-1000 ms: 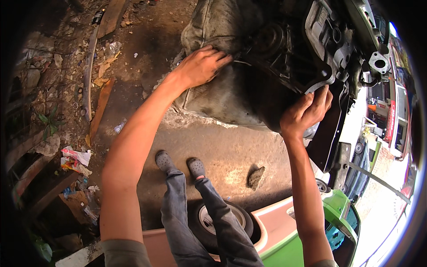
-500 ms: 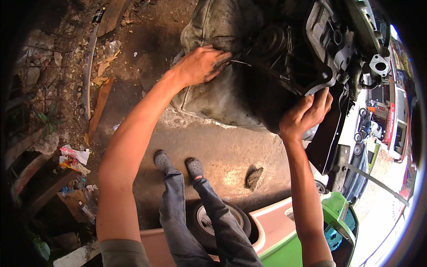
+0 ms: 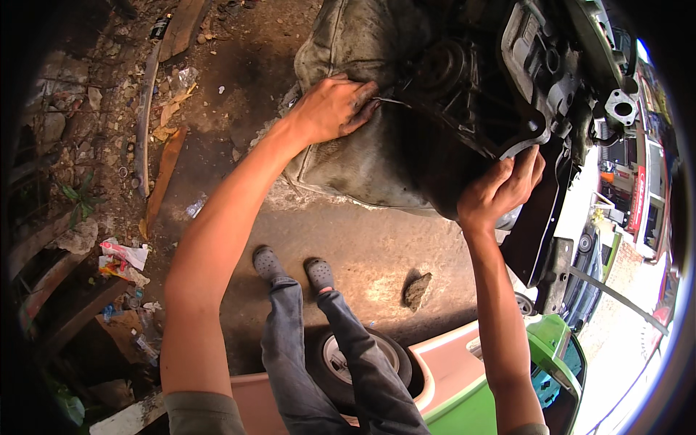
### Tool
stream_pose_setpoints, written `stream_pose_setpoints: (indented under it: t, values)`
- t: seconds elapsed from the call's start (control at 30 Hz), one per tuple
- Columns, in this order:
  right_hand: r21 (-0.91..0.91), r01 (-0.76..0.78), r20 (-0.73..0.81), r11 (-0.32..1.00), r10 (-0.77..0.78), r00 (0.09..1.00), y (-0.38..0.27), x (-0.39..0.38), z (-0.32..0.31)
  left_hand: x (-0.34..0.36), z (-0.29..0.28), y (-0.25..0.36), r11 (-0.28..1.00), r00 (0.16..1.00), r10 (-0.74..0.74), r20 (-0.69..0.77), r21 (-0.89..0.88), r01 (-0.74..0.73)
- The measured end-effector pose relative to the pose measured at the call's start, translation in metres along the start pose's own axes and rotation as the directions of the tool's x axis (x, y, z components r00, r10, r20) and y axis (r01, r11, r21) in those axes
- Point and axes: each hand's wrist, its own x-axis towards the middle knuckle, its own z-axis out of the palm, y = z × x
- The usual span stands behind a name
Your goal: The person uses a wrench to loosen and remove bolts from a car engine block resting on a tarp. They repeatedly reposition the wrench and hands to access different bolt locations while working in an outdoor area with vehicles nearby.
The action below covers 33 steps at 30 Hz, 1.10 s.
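My left hand [image 3: 337, 107] rests against a dirty grey sheet-covered bulk [image 3: 348, 168]. Its fingers are curled closed at the end of a thin pale-edged strip [image 3: 394, 101], which runs right into the dark. Over on the right, my right hand [image 3: 500, 190] has its fingers closed up under the lower end of a curved grey metal bracket [image 3: 523, 138]. What those fingertips grip is hidden. Between the hands lies a shadowed mechanical assembly with a round pulley-like part [image 3: 441, 67]. A black panel [image 3: 535, 228] hangs beside my right wrist.
A flat metal flange [image 3: 620, 108] juts out at the upper right. Below stand a pink and green vehicle [image 3: 453, 370] with a wheel [image 3: 395, 355] by my legs, and a stone [image 3: 417, 291] on the ground. Wood strips [image 3: 164, 177] and litter [image 3: 123, 255] lie left.
Both hands keep nearly the same place and grip. The view has shifted slightly, and my left forearm sits a little further right.
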Motion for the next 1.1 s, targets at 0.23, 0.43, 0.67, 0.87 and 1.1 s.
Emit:
stream_pose_setpoints:
  t: [0.23,0.43,0.67,0.87,1.1]
  values:
    - [0.009,-0.012,-0.017,1.0,0.012,1.0,-0.001,0.0,0.001,0.001,-0.001,0.012,0.989,0.988,0.098,-0.12,0.125,-0.083]
    - [-0.016,-0.011,-0.022,1.0,0.011,1.0,-0.006,0.002,0.001,0.002,-0.043,0.076,0.958,0.988,-0.147,0.045,0.255,0.131]
    - [0.026,-0.011,-0.006,1.0,0.011,1.0,-0.005,0.004,0.001,0.012,-0.015,0.161,0.948,0.948,-0.299,-0.111,-0.148,0.282]
    - [0.047,-0.001,-0.014,0.999,0.002,1.0,-0.005,0.005,0.001,-0.011,0.022,0.158,0.979,0.935,-0.188,-0.302,-0.135,0.154]
    - [0.05,0.014,-0.019,0.999,-0.013,1.0,-0.006,0.007,0.002,-0.01,0.026,0.137,1.0,0.932,-0.002,-0.363,-0.012,-0.002]
